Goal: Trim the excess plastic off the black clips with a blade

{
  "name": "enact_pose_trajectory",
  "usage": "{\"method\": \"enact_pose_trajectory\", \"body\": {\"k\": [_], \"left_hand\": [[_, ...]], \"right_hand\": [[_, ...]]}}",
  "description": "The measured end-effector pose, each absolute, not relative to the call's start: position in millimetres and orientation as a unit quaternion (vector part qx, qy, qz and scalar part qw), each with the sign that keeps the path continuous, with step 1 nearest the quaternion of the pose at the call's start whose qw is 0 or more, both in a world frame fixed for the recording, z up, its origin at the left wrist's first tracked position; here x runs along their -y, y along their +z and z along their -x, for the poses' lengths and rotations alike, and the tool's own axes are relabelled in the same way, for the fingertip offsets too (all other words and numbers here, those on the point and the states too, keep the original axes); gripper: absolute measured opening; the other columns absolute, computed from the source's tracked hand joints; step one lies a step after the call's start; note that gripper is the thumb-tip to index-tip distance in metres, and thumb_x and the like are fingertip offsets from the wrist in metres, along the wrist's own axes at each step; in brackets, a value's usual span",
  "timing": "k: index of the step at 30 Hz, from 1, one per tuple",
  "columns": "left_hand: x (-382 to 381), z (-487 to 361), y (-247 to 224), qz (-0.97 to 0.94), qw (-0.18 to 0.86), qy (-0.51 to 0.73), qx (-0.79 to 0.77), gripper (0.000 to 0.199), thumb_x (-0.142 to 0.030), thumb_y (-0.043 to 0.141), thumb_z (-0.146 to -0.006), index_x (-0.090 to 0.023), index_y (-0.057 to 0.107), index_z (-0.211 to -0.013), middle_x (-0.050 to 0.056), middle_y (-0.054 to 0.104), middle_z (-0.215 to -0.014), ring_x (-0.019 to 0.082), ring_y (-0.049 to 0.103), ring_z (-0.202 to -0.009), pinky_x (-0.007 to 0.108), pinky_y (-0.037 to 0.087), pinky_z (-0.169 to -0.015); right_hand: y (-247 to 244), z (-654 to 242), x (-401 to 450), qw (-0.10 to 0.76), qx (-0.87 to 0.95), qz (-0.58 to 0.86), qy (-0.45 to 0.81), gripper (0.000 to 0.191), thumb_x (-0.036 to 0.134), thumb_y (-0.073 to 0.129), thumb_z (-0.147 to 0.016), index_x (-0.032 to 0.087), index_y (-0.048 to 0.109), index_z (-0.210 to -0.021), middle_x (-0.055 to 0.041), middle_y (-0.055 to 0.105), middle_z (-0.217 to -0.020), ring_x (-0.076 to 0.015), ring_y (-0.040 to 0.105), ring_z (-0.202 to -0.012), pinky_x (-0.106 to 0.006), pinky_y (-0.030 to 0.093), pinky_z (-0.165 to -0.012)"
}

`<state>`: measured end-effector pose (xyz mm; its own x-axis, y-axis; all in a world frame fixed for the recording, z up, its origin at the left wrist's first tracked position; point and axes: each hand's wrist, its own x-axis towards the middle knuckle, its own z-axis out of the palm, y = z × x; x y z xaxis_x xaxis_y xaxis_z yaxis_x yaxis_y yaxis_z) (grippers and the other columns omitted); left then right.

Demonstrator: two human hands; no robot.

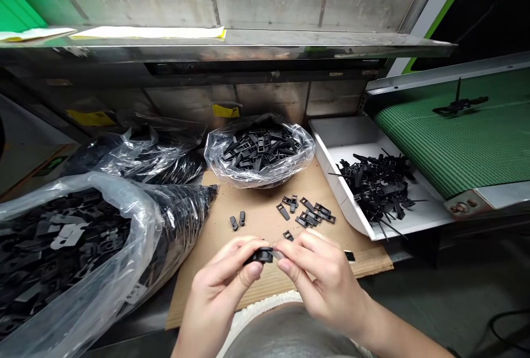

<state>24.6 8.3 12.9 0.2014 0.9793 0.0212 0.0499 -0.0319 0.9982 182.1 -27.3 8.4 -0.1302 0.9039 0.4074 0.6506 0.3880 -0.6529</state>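
Note:
Near the front edge of the cardboard sheet (256, 198), my left hand (232, 269) pinches a small black plastic part (262, 256) between thumb and fingers. Close beside it, my right hand (312, 264) grips a small thin pale piece (278, 254) against the black part's right end. Beyond my hands, several black rectangular clips (310, 217) lie loose on the cardboard. Two smaller black pieces (238, 220) rest to their left. Behind them stands a clear plastic bag (213, 153) full of similar black clips.
A large open bag (144, 225) of black parts stands at the left, with another dark bag (153, 153) behind it. At right are a white tray (343, 198) of black pieces and a green conveyor (430, 148). A metal shelf (269, 51) crosses the back.

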Motion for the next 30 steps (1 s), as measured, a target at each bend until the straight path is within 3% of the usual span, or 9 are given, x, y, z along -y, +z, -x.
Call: {"method": "enact_pose_trajectory", "body": {"k": [8, 10, 13, 16, 19, 22, 25, 30], "left_hand": [[-3.9, -26.7, 17.5, -0.514, 0.615, 0.412, -0.433, 0.011, -0.027, 0.065, -0.071, -0.022, 0.072, -0.078, 0.001, 0.06, -0.068, 0.01, 0.05, -0.054, 0.021, 0.042, -0.054], [-2.8, -25.9, 16.7, -0.51, 0.626, 0.4, -0.434, 0.014, -0.028, 0.065, -0.071, -0.02, 0.072, -0.079, 0.002, 0.061, -0.069, 0.011, 0.05, -0.054, 0.023, 0.042, -0.052], [-2.8, -25.3, 15.2, -0.527, 0.605, 0.403, -0.441, 0.013, -0.027, 0.064, -0.072, -0.022, 0.072, -0.081, 0.001, 0.063, -0.07, 0.01, 0.051, -0.055, 0.021, 0.044, -0.058], [-3.7, -24.6, 12.7, -0.577, 0.55, 0.416, -0.437, 0.012, -0.023, 0.063, -0.073, -0.026, 0.072, -0.081, 0.0, 0.065, -0.083, 0.014, 0.059, -0.071, 0.02, 0.047, -0.066], [-4.5, -20.1, 8.8, -0.699, 0.397, 0.435, -0.404, 0.023, -0.015, 0.058, -0.077, -0.03, 0.069, -0.09, 0.0, 0.066, -0.096, 0.018, 0.059, -0.092, 0.023, 0.045, -0.08], [-5.2, -12.6, 5.4, -0.803, 0.251, 0.416, -0.345, 0.042, -0.004, 0.053, -0.077, -0.032, 0.062, -0.107, 0.0, 0.063, -0.105, 0.017, 0.057, -0.096, 0.026, 0.043, -0.086], [-6.0, -7.5, 4.3, -0.835, 0.206, 0.399, -0.319, 0.051, 0.001, 0.051, -0.076, -0.032, 0.057, -0.114, 0.001, 0.062, -0.108, 0.018, 0.055, -0.099, 0.029, 0.042, -0.087], [-7.4, -7.2, 5.5, -0.846, 0.197, 0.39, -0.304, 0.049, 0.001, 0.051, -0.076, -0.031, 0.058, -0.112, 0.002, 0.061, -0.108, 0.018, 0.055, -0.098, 0.029, 0.043, -0.086]], "right_hand": [[-5.7, -181.7, 16.9, 0.491, 0.687, 0.535, 0.013, 0.018, 0.016, 0.052, -0.083, 0.01, 0.065, -0.095, -0.0087, 0.058, -0.068, -0.0182, 0.049, -0.066, -0.03, 0.039, -0.06], [-6.3, -185.0, 14.8, 0.511, 0.665, 0.541, 0.058, 0.018, 0.016, 0.05, -0.085, 0.012, 0.063, -0.096, -0.008, 0.059, -0.071, -0.0177, 0.051, -0.069, -0.03, 0.041, -0.063], [-4.6, -188.5, 18.9, 0.516, 0.634, 0.513, 0.262, 0.021, 0.022, 0.041, -0.091, 0.017, 0.057, -0.104, -0.0029, 0.06, -0.07, -0.0126, 0.051, -0.061, -0.025, 0.042, -0.059], [-0.9, -188.7, 27.6, 0.496, 0.581, 0.502, 0.406, 0.021, 0.025, 0.034, -0.094, 0.018, 0.053, -0.099, -0.0005, 0.059, -0.07, -0.009, 0.049, -0.053, -0.021, 0.041, -0.052], [5.8, -187.5, 33.0, 0.466, 0.6, 0.529, 0.378, 0.021, 0.022, 0.039, -0.091, 0.017, 0.054, -0.077, 0.001, 0.053, -0.065, -0.0088, 0.048, -0.056, -0.02, 0.038, -0.053], [12.7, -186.0, 33.1, 0.448, 0.632, 0.534, 0.339, 0.022, 0.018, 0.041, -0.089, 0.017, 0.052, -0.07, 0.0029, 0.047, -0.059, -0.0087, 0.045, -0.056, -0.02, 0.035, -0.055], [15.5, -185.5, 32.0, 0.434, 0.644, 0.532, 0.338, 0.022, 0.018, 0.042, -0.089, 0.017, 0.053, -0.07, 0.0032, 0.047, -0.058, -0.0086, 0.044, -0.055, -0.02, 0.033, -0.053], [16.2, -189.0, 29.6, 0.422, 0.65, 0.518, 0.362, 0.022, 0.019, 0.042, -0.089, 0.016, 0.054, -0.071, 0.0036, 0.047, -0.058, -0.0083, 0.044, -0.055, -0.019, 0.033, -0.053]]}}
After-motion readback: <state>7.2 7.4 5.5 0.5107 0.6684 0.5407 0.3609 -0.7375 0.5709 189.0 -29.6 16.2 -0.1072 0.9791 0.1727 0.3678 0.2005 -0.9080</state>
